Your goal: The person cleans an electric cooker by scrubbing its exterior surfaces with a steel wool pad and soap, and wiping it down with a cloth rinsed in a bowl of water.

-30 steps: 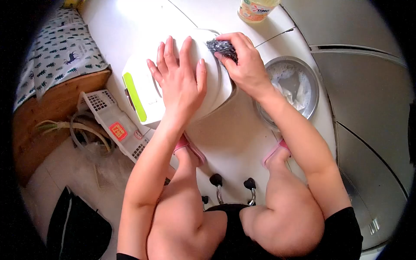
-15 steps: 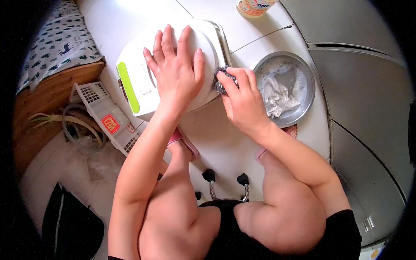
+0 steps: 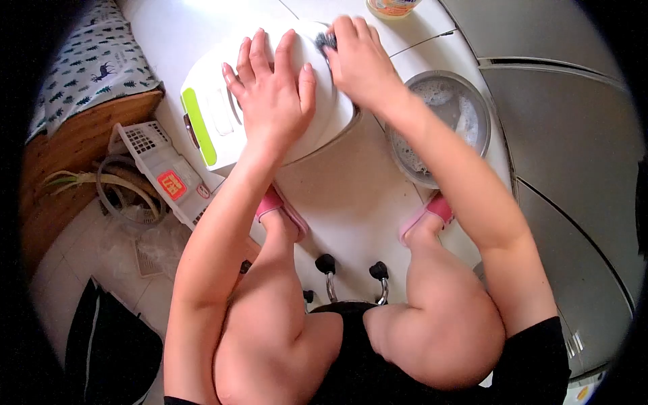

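Observation:
My left hand (image 3: 273, 91) lies flat with fingers spread on top of a rounded white appliance (image 3: 324, 131) with a lime-green strip along its left side; it looks like a rice cooker. My right hand (image 3: 361, 61) pinches a dark steel wool scrubber (image 3: 327, 42) against the upper right edge of the white lid. The fingers partly cover the scrubber. Under my right forearm stands a metal basin (image 3: 482, 111) holding soapy water. The forearm hides part of the basin and the greyish cloth seen in it earlier.
A bottle (image 3: 391, 7) with an orange label stands at the top edge. Grey cabinet doors (image 3: 567, 121) line the right side. On the left are a white plastic basket (image 3: 152, 152), a wooden box (image 3: 101, 121) with patterned fabric, and a black bag-like item (image 3: 111, 344).
My right hand has moved up along the lid's right edge with the scrubber. My right forearm now crosses the basin and covers the cloth. My left hand keeps its place on the lid.

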`<control>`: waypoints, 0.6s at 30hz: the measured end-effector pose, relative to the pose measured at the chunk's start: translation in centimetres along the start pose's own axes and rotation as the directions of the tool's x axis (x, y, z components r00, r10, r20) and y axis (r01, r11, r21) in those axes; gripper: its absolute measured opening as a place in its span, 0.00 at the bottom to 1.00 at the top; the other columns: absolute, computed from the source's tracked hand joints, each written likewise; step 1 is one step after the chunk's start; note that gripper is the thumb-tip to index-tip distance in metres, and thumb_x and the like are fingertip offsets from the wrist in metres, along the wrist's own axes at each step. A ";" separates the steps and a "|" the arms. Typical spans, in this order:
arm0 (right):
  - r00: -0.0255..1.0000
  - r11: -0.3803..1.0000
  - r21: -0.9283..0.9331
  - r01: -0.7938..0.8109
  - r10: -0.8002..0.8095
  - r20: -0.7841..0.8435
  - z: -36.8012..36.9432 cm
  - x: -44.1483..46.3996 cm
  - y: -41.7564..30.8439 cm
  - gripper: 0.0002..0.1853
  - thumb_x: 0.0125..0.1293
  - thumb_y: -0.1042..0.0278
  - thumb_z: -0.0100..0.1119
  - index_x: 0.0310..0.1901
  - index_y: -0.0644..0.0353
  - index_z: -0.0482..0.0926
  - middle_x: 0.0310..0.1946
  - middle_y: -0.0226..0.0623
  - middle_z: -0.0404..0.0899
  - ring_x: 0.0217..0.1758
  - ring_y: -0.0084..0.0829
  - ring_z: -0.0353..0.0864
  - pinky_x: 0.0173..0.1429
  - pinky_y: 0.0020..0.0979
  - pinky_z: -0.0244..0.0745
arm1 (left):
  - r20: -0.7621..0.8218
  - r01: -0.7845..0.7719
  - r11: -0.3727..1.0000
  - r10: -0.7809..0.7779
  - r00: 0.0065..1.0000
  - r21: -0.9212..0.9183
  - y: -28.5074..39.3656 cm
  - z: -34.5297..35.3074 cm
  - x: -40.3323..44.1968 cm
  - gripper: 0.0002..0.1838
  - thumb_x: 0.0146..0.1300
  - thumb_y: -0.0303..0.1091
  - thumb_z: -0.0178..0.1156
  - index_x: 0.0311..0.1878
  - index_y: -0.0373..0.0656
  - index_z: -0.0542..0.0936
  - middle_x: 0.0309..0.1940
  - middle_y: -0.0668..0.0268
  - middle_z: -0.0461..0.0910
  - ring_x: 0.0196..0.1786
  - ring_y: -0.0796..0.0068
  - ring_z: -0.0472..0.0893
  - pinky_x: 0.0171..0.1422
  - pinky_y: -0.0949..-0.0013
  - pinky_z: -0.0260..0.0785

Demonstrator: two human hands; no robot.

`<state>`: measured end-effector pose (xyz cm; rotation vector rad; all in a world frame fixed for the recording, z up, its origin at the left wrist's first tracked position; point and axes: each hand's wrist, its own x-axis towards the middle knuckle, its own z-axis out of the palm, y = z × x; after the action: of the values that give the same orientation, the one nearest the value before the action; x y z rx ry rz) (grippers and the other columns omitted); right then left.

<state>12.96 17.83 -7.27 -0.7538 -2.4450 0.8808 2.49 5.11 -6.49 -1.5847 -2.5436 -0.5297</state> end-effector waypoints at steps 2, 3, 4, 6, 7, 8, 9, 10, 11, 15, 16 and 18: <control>1.000 1.000 -0.009 0.009 -0.009 -0.026 0.0 -2.8 -0.5 0.14 0.62 0.77 0.57 0.50 0.64 0.70 0.49 0.52 0.72 0.52 0.56 0.71 0.59 0.49 0.68 | -0.004 0.004 1.000 -0.004 1.000 0.001 -0.1 -0.1 0.2 0.29 0.69 0.48 0.51 0.71 0.48 0.69 0.73 0.44 0.59 0.78 0.41 0.53 0.77 0.27 0.35; 1.000 0.999 -0.032 0.012 -0.012 0.018 -0.5 -4.5 -1.1 0.14 0.62 0.77 0.56 0.49 0.64 0.70 0.50 0.52 0.72 0.52 0.56 0.71 0.58 0.51 0.70 | 0.004 0.007 1.000 -0.007 1.000 -0.004 0.1 -0.1 0.0 0.29 0.69 0.48 0.51 0.71 0.48 0.69 0.73 0.44 0.59 0.78 0.41 0.53 0.77 0.27 0.35; 0.998 0.998 -0.055 0.019 -0.016 0.062 -1.2 -6.1 -1.8 0.14 0.62 0.76 0.56 0.49 0.65 0.70 0.50 0.52 0.71 0.53 0.57 0.71 0.57 0.52 0.72 | 0.012 0.008 1.000 -0.008 1.000 -0.006 0.2 -0.1 -0.1 0.29 0.69 0.48 0.50 0.71 0.48 0.69 0.73 0.44 0.59 0.78 0.41 0.53 0.77 0.27 0.35; 0.995 0.996 -0.082 0.023 -0.014 0.101 -1.7 -7.9 -2.8 0.14 0.61 0.76 0.55 0.49 0.65 0.70 0.50 0.52 0.70 0.53 0.57 0.71 0.56 0.53 0.75 | 0.015 0.008 1.000 -0.007 1.000 -0.010 0.2 -0.2 0.1 0.29 0.69 0.48 0.50 0.71 0.48 0.68 0.73 0.44 0.59 0.78 0.41 0.52 0.77 0.27 0.35; 0.995 0.996 -0.085 0.017 -0.008 0.100 -1.8 -8.5 -3.3 0.14 0.61 0.77 0.55 0.49 0.64 0.71 0.50 0.51 0.70 0.52 0.57 0.71 0.56 0.53 0.75 | 0.015 0.001 1.000 -0.001 1.000 -0.001 0.2 -0.1 0.0 0.29 0.70 0.48 0.50 0.71 0.47 0.68 0.73 0.43 0.59 0.78 0.41 0.52 0.77 0.27 0.35; 0.995 0.996 -0.085 0.013 -0.004 0.098 -1.7 -8.6 -3.5 0.14 0.61 0.77 0.55 0.48 0.64 0.71 0.50 0.50 0.70 0.52 0.56 0.70 0.55 0.53 0.75 | 0.013 -0.006 1.000 0.006 1.000 0.010 0.1 0.0 -0.1 0.29 0.70 0.48 0.50 0.72 0.47 0.68 0.73 0.43 0.59 0.78 0.41 0.52 0.77 0.27 0.35; 0.996 0.998 -0.070 -0.007 0.014 0.092 -1.7 -8.2 -3.5 0.14 0.61 0.77 0.54 0.49 0.64 0.71 0.48 0.51 0.71 0.51 0.56 0.70 0.55 0.51 0.76 | 0.013 -0.012 1.000 0.012 1.000 0.023 0.1 0.0 -0.1 0.29 0.70 0.48 0.49 0.72 0.47 0.67 0.73 0.43 0.58 0.78 0.41 0.52 0.77 0.27 0.35; 0.997 0.997 -0.083 0.006 0.000 0.075 -1.6 -7.8 -3.4 0.14 0.61 0.77 0.54 0.49 0.64 0.71 0.48 0.51 0.71 0.51 0.56 0.71 0.55 0.51 0.76 | 0.017 -0.012 1.000 0.012 1.000 0.021 0.1 0.0 0.0 0.29 0.70 0.47 0.49 0.72 0.47 0.67 0.73 0.42 0.58 0.78 0.41 0.52 0.77 0.27 0.35; 0.998 0.995 -0.095 0.018 -0.012 0.059 -1.3 -7.1 -2.9 0.14 0.61 0.77 0.54 0.49 0.64 0.72 0.47 0.52 0.71 0.51 0.56 0.71 0.55 0.51 0.77 | 0.022 -0.010 1.000 0.010 1.000 0.020 0.1 -0.1 -0.1 0.29 0.71 0.47 0.49 0.72 0.46 0.67 0.73 0.42 0.58 0.78 0.41 0.52 0.77 0.27 0.34; 0.995 0.993 -0.089 0.081 -0.086 -0.056 0.2 -1.9 -0.4 0.14 0.62 0.75 0.54 0.50 0.64 0.73 0.49 0.54 0.72 0.52 0.57 0.71 0.55 0.51 0.76 | 0.039 -0.008 1.000 0.007 0.999 0.024 0.3 -0.1 0.0 0.29 0.72 0.47 0.48 0.72 0.46 0.66 0.73 0.42 0.57 0.78 0.41 0.51 0.77 0.27 0.34; 0.992 0.988 -0.096 0.117 -0.121 -0.038 0.4 -0.1 0.0 0.14 0.62 0.75 0.54 0.50 0.64 0.73 0.50 0.54 0.72 0.52 0.57 0.72 0.56 0.52 0.75 | 0.038 -0.012 0.999 0.011 0.999 0.031 0.2 0.0 0.1 0.29 0.72 0.47 0.48 0.72 0.46 0.66 0.74 0.42 0.57 0.78 0.41 0.51 0.77 0.27 0.34; 0.983 0.977 -0.111 0.181 -0.182 -0.003 1.0 3.1 0.5 0.14 0.63 0.73 0.54 0.50 0.64 0.74 0.51 0.55 0.73 0.52 0.59 0.72 0.58 0.52 0.73 | 0.041 -0.028 0.999 0.026 0.999 0.040 0.0 0.0 0.0 0.29 0.72 0.48 0.48 0.72 0.46 0.66 0.74 0.43 0.57 0.78 0.41 0.51 0.77 0.27 0.34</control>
<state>10.23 19.68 -7.64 -0.5595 -2.5198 0.6747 2.52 5.14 -6.51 -1.6298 -2.5414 -0.4444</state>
